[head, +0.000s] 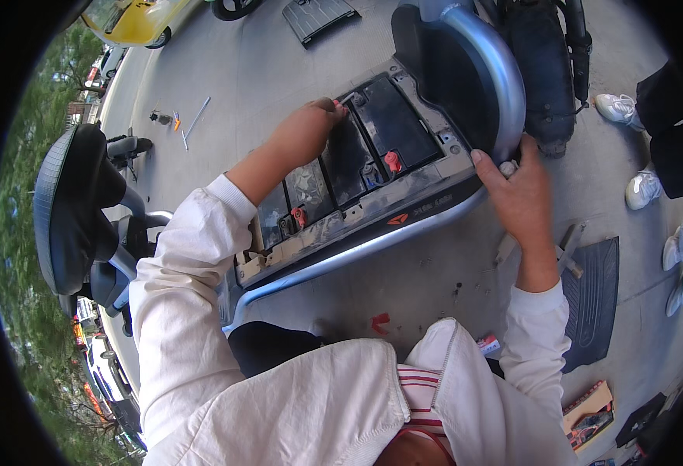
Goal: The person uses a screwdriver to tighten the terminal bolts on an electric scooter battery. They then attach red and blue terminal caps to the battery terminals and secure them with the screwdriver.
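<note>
An electric scooter's open battery compartment (pixel 347 212) lies before me, with several dark batteries (pixel 400 119) side by side in it. My left hand (pixel 309 131) pinches a small red piece (pixel 340 106) at the compartment's far edge, beside a battery terminal; whether this is a terminal cap or a tool handle cannot be told. One red terminal cap (pixel 393 161) shows near the compartment's right end, another (pixel 298 216) near its left. My right hand (pixel 519 192) grips the scooter's blue-silver frame tube (pixel 507 87) at its lower bend, where a rounded metal piece (pixel 509 169) shows between thumb and fingers.
A black plastic panel (pixel 320 20) lies beyond the scooter; a metal rod (pixel 197 122) lies at the left. At right are a black floor mat (pixel 592 306) and an open box of parts (pixel 589 415). People's white shoes (pixel 618 110) stand close by. The scooter's black seat (pixel 64 209) is at left.
</note>
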The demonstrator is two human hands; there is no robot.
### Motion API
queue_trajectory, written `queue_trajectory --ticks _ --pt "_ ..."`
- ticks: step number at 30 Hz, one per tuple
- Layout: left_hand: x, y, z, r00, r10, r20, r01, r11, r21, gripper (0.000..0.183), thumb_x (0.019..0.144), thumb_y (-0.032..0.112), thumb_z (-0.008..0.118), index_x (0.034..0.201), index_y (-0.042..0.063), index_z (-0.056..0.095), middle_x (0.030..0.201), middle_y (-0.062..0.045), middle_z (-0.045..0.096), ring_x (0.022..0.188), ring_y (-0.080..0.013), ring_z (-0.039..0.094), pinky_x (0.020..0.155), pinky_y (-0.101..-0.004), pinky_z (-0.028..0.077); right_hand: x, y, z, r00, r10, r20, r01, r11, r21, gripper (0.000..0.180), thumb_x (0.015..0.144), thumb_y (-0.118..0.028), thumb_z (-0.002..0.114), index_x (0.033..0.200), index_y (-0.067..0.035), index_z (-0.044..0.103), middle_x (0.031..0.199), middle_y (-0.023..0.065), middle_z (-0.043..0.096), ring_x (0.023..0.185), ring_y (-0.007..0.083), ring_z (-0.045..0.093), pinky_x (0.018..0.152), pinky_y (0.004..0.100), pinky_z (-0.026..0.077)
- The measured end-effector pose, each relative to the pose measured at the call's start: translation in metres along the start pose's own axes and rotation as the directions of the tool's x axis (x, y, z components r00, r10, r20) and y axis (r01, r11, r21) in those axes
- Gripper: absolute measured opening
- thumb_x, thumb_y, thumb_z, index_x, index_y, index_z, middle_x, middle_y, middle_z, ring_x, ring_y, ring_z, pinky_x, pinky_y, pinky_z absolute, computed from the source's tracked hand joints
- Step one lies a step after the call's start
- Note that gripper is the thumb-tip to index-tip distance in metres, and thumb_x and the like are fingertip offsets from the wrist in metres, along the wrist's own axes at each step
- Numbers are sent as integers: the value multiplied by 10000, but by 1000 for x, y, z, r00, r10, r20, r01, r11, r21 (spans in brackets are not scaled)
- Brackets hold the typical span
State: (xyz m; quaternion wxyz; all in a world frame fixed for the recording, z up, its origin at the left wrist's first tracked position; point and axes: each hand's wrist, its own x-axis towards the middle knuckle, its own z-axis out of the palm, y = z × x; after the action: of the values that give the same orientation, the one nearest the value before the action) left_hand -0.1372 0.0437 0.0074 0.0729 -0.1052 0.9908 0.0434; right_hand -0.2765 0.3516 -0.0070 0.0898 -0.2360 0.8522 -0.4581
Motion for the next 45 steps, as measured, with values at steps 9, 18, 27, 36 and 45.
queue_trajectory --ticks 9,18,27,36,45 --pt "-22 -55 -46 993 -81 90 109 921 -374 413 933 36 498 1341 57 558 1264 -128 642 1143 -311 609 1001 -383 446 0 -17 -4 1000 2 7 -1 993 -121 613 787 -476 711 1082 43 572 919 261 679 888 416 675 787 420 522" --pt "-116 -76 14 944 -330 8 320 907 -273 299 857 75 571 1129 51 692 1031 -198 687 958 -392 643 850 -417 508 -4 -13 -2 1000 4 -22 -8 986 -165 618 795 -488 689 1096 39 571 948 272 677 925 422 666 823 434 513" --pt "-107 -63 24 969 -241 -62 243 969 38 296 884 75 554 1155 40 667 1071 -173 652 1035 -343 609 902 -410 488 -7 -17 2 999 34 -24 -37 990 -137 613 810 -464 695 1137 39 568 992 288 668 974 442 652 875 430 495" --pt "-94 -38 0 953 -146 266 21 907 421 359 860 17 527 1201 -86 568 1071 -201 599 1057 -377 540 925 -418 465 -5 -16 5 998 24 -52 -31 990 -137 554 804 -432 703 1079 29 569 893 259 673 879 425 669 790 418 515" --pt "-112 -88 -15 958 -196 209 232 959 -163 456 850 -45 499 1287 39 596 1190 -234 586 1121 -396 562 974 -392 446 -6 -14 0 999 -48 -25 43 984 -172 583 809 -490 679 1074 17 566 887 261 684 874 429 675 774 441 528"
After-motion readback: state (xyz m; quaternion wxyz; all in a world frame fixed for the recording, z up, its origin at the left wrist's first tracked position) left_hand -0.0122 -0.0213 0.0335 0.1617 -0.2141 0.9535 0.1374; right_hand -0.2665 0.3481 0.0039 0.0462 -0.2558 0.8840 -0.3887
